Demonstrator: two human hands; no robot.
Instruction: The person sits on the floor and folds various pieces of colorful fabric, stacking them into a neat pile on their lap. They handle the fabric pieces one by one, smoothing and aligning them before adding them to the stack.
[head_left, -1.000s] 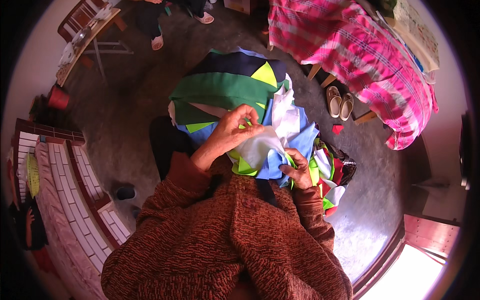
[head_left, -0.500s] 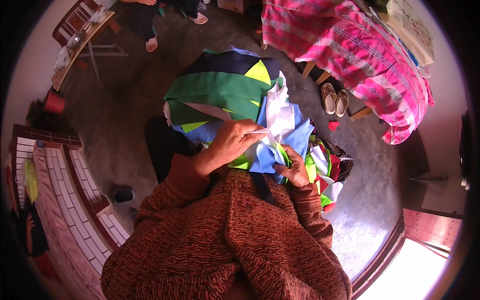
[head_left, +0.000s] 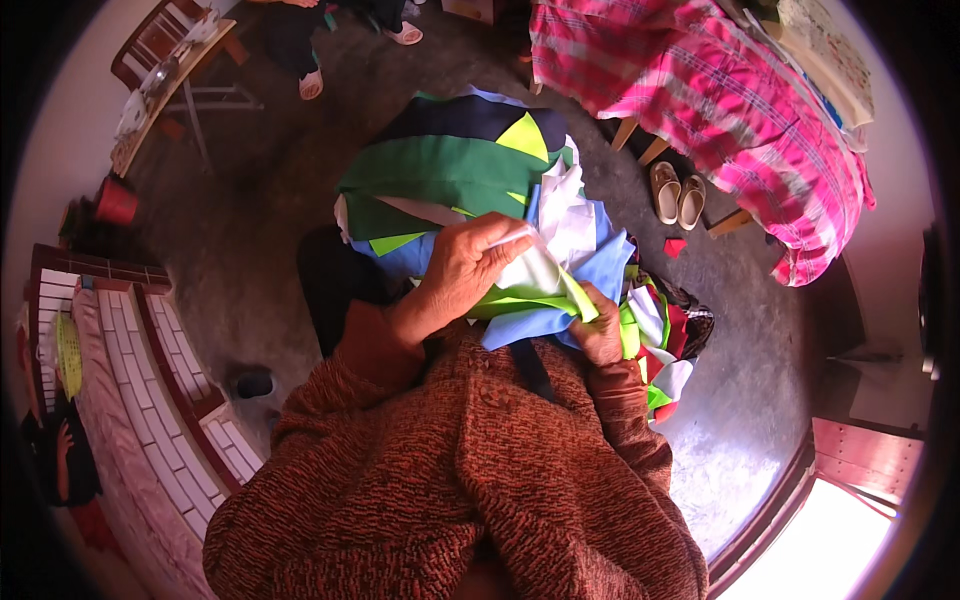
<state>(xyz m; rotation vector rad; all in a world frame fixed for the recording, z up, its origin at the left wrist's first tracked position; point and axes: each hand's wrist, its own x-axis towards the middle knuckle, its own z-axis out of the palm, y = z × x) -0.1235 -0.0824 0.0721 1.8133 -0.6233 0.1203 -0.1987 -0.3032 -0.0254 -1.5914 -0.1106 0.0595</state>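
On my lap lies a heap of cloth pieces (head_left: 430, 165) in green, navy, blue, white and lime. My left hand (head_left: 462, 268) is closed, its thumb and fingers pinching the edge of a white cloth piece (head_left: 535, 272). Lime and blue folds lie along the lower side of that piece. To its right, my right hand (head_left: 600, 328) grips the lime and blue folds; its fingertips are partly hidden by the fabric. Between the two hands the white cloth is stretched at a slant. Whether the white and lime parts are joined I cannot tell.
More scraps (head_left: 660, 340) in red, white and lime bulge from a dark patterned bag beside my right arm. Shoes (head_left: 677, 195) and a red scrap (head_left: 675, 246) lie on the floor. A pink plaid cover (head_left: 690, 120) drapes furniture at far right. Another person's feet (head_left: 311, 85) show at the far left.
My left hand has risen slightly away from my body, drawing the white cloth up and wider open. My right hand has shifted a little and turned, its fingers now more covered by fabric.
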